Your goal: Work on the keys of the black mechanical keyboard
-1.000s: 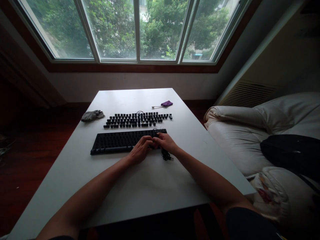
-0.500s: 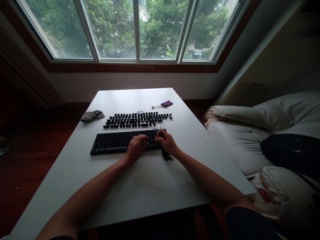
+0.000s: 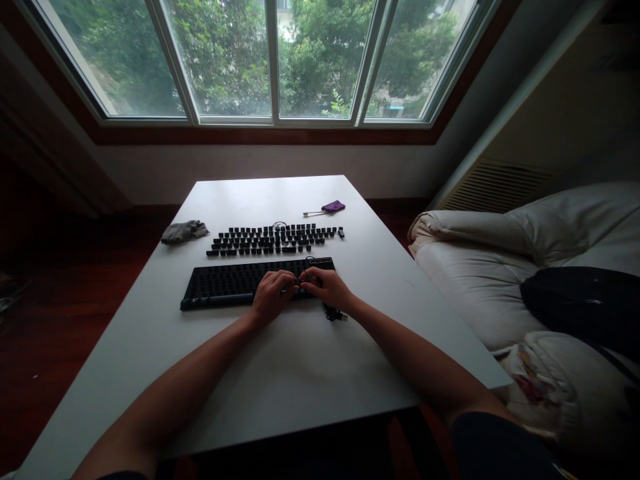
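A black keyboard (image 3: pixel 220 283) lies across the white table, with many of its keys bare of caps. Over its right part my left hand (image 3: pixel 273 292) has its fingers curled and pinched together. Facing it, my right hand (image 3: pixel 327 287) is closed on a thin wire keycap puller, now mostly hidden by the fingers. The fingertips of both hands meet around something small and dark, too small to make out. Behind the keyboard, several rows of loose black keycaps (image 3: pixel 260 240) stand on the table.
A grey cloth (image 3: pixel 184 231) lies at the table's left edge. Farther back is a purple pouch (image 3: pixel 333 207) beside a thin stick (image 3: pixel 313 213). A black cable with a USB plug (image 3: pixel 336 313) lies by my right wrist. A pale sofa (image 3: pixel 465 267) stands to the right.
My right hand has moved left and turned inward, so its fingertips now meet those of my left hand. The wire prongs that pointed upward no longer show clearly. My left hand has barely moved.
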`<action>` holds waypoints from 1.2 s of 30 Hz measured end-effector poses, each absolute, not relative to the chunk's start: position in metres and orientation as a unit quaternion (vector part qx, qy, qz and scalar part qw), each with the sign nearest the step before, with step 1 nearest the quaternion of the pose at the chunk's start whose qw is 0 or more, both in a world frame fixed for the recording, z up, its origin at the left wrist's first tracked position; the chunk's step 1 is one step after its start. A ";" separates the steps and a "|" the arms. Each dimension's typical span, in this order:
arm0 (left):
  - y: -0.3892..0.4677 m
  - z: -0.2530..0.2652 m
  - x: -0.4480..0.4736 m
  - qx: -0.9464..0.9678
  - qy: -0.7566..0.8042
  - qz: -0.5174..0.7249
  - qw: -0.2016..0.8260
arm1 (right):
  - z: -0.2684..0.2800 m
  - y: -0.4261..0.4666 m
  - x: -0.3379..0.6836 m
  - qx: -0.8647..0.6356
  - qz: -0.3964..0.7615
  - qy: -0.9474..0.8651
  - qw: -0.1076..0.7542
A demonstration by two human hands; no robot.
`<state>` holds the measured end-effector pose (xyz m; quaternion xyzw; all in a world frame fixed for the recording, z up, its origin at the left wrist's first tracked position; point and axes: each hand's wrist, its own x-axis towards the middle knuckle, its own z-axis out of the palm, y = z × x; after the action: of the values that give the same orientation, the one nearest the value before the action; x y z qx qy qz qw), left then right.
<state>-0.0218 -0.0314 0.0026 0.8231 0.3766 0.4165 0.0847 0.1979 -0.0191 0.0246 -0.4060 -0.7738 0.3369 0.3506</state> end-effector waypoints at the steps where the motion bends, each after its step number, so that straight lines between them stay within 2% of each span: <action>1: -0.031 0.002 -0.022 0.825 0.374 0.415 0.086 | 0.024 -0.019 0.198 -0.407 0.336 -0.774 0.350; 12: -0.031 0.003 -0.021 0.834 0.364 0.408 0.079 | 0.026 -0.019 0.200 -0.406 0.301 -0.792 0.343; 22: -0.030 0.001 -0.017 0.901 0.329 0.278 0.046 | 0.024 0.050 0.242 -0.500 0.172 -0.752 0.393; 32: -0.033 0.007 -0.018 0.938 0.293 0.185 -0.022 | -0.002 0.116 0.258 -0.520 0.057 -0.821 0.230; 36: -0.031 0.006 -0.018 0.939 0.295 0.173 -0.030 | -0.006 0.124 0.253 -0.515 0.029 -0.834 0.194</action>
<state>-0.0182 -0.0309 0.0062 0.9391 0.2953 0.1730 -0.0301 0.2531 0.1241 -0.0056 -0.5155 -0.8342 0.0295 0.1939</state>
